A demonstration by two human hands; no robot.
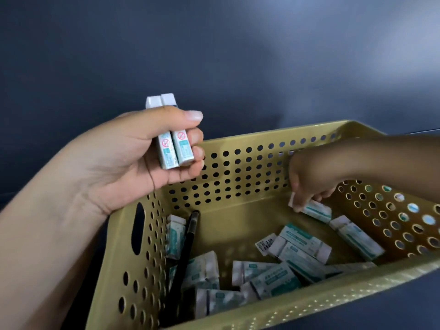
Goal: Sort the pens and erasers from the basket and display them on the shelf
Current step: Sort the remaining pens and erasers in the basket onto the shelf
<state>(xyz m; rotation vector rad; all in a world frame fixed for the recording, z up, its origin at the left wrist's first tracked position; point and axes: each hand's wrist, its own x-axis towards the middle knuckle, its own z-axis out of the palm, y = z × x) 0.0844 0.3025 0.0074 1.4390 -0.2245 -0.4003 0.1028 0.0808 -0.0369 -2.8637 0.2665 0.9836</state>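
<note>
My left hand (133, 160) hovers above the basket's left rim and grips two white erasers (173, 145) in teal-printed sleeves, held side by side and upright. My right hand (309, 179) reaches down inside the basket at its far right and pinches the end of another eraser (314, 210) lying on the floor of the basket. The tan perforated plastic basket (240, 167) holds several more sleeved erasers (302, 244) scattered over its bottom. A black pen (183, 253) leans against the left wall inside the basket.
A dark blue-grey surface (214, 55) fills the background behind the basket. A small white price label (266, 244) lies among the erasers. The basket's left wall has an oval handle slot (138, 228).
</note>
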